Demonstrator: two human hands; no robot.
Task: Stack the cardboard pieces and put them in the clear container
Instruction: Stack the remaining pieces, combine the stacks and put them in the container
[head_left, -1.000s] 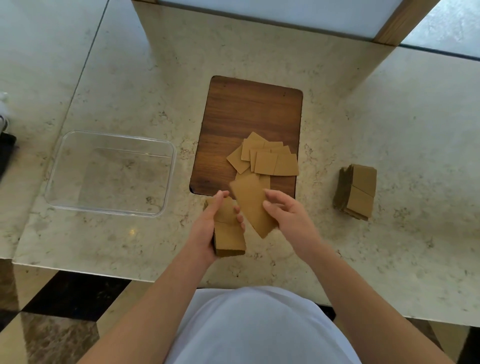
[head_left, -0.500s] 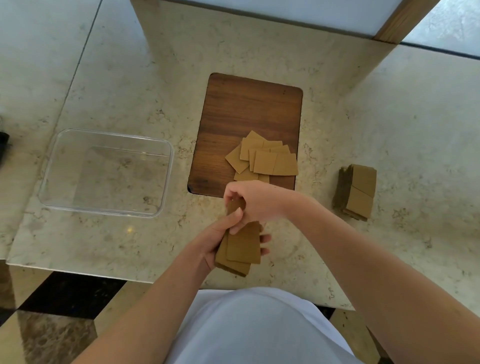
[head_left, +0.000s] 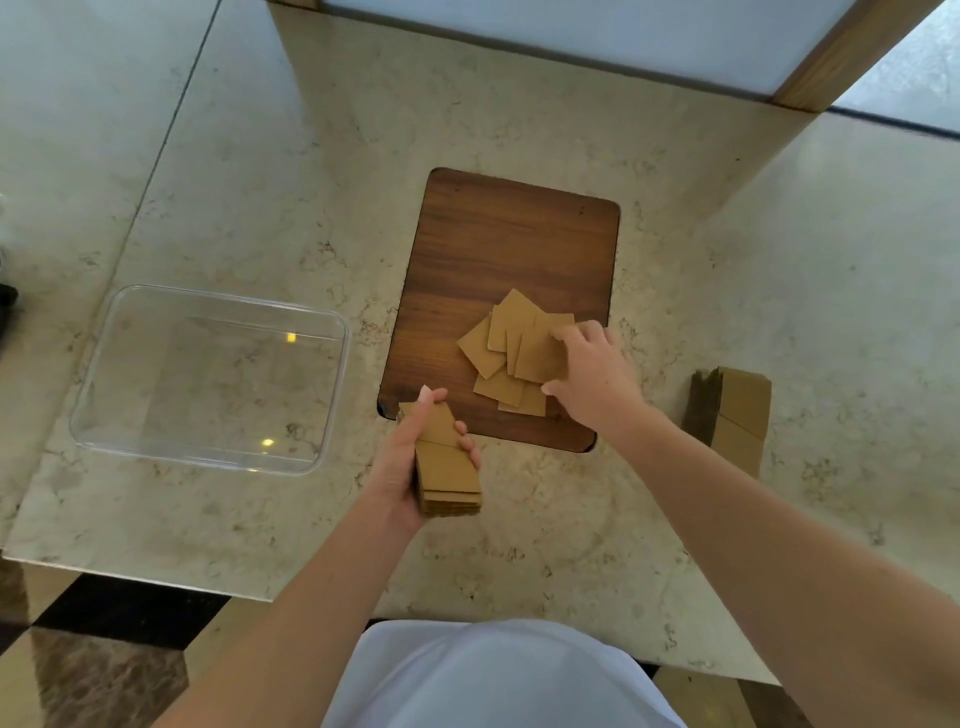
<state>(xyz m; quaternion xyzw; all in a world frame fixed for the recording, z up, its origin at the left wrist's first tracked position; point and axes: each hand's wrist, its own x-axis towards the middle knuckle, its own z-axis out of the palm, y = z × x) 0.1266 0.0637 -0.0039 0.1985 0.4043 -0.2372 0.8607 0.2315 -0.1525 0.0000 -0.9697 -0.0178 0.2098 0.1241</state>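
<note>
Both hands are busy with the gathering step. The left hand grips a partial stack of cardboard pieces, thumb along one side and fingertips curled over the other, holding it just above the bench near the front corner of the wooden board. The right hand reaches over the loose cardboard pieces that lie fanned and overlapping on the board, its fingers curled down onto the uppermost piece at its right edge; whether that piece is already pinched or only touched cannot be told.

Stacking looks partly done: several squares remain on the board, and a finished stack lies on its side well to the right on the bench. The clear container sits left of the board with nothing in it, so no stack has gone in yet.

The next move probably calls for lifting one square cleanly off the overlapping heap without dragging its neighbours, then laying it on the held stack with edges squared. Thin, flat pieces may need a fingertip worked under an edge first.
</note>
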